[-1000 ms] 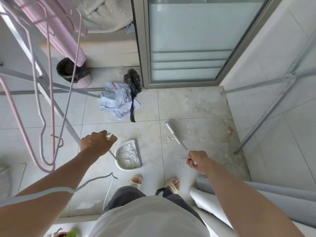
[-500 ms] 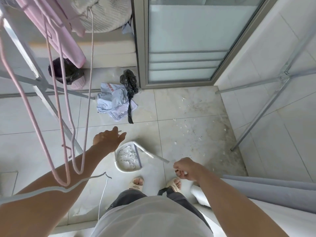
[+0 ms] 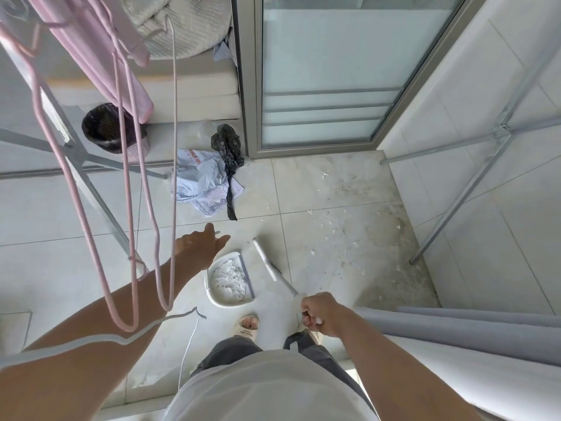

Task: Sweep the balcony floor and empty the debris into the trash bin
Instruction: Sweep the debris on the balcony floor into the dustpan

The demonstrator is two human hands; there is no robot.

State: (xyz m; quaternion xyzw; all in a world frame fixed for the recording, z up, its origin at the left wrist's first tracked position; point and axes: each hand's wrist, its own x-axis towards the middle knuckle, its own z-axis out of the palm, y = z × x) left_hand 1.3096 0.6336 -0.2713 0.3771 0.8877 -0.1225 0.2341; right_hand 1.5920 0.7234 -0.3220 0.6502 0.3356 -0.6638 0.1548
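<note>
Pale tiled balcony floor [image 3: 76, 208] fills the view, and the left hand [image 3: 200, 247] is stretched forward over it, fingers straight and spread, its grip apart with nothing visibly pinched. Just beyond its fingertips a thin white handle tip seems to poke out; whether a finger touches it, I cannot tell. The right hand [image 3: 321, 314] is drawn in low, knuckles up, its grip clamped on the thin white handle of the broom [image 3: 271, 268], which slants away from that fist toward the upper left, its flat white head resting on the tile.

Between the two hands, just below the left one, sits the round white plastic dustpan [image 3: 212, 294] with a grey lip, loaded with white flakes and crumbs. More white debris flakes [image 3: 331, 230] lie scattered beyond the right grip, on a stained tile.

Well ahead of the left hand: crumpled grey printed plastic wrapping [image 3: 200, 183] and a twisted black plastic bag [image 3: 229, 153] beside it. Farther off stands the small trash bin with a black liner [image 3: 104, 129]. Pink wire hangers [image 3: 127, 177] dangle across the left forearm, hung on a metal drying rack [image 3: 91, 192]. A frosted sliding glass door [image 3: 318, 77] closes the far side.
</note>
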